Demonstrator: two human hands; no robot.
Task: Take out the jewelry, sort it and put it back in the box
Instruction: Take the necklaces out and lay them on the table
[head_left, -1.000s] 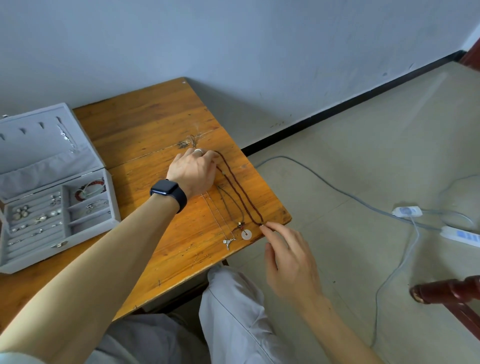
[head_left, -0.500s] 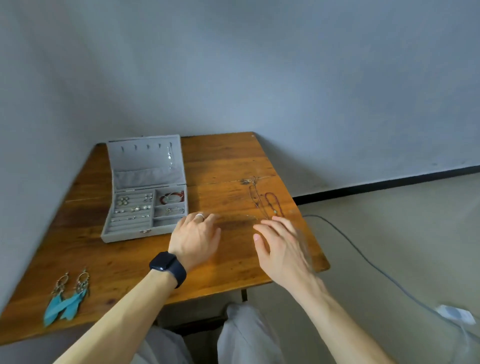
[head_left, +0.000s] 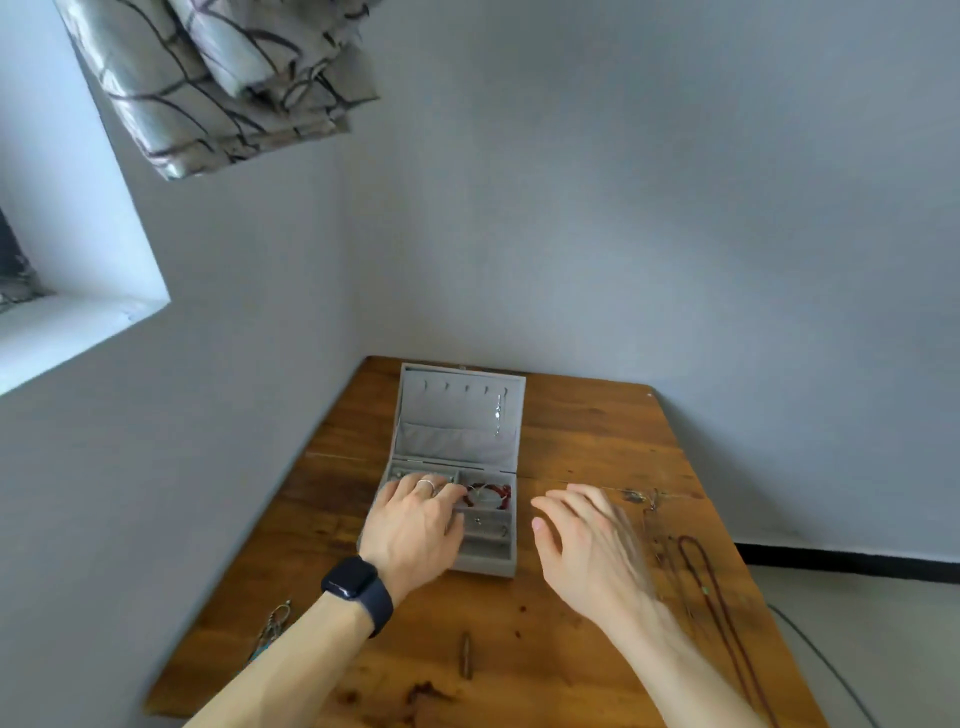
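A grey jewelry box (head_left: 511, 535) lies open on the wooden table (head_left: 587, 447), its lid (head_left: 457, 415) flat behind it with a small silver chain (head_left: 497, 413) hanging inside. A red bracelet (head_left: 488, 494) lies in the upper right compartment. My left hand (head_left: 415, 525), with a ring and a dark watch, rests over the box's left compartments, fingers spread, hiding them. My right hand (head_left: 587, 545) hovers open just right of the box, blurred. Dark red bead necklaces (head_left: 698, 566) lie stretched out on the table to its right. Feather earrings (head_left: 272, 629) peek out beside my left forearm.
The table stands in a corner between two grey walls. A window recess (head_left: 78, 291) and a patterned curtain (head_left: 218, 78) are at upper left. A grey cable (head_left: 821, 660) runs on the floor at lower right. A small dark knot (head_left: 466, 657) marks the table front.
The view has swung left and up, from the necklaces to the box. My left hand has moved from the table onto the box's compartments. My right hand has left the necklaces and come beside the box.
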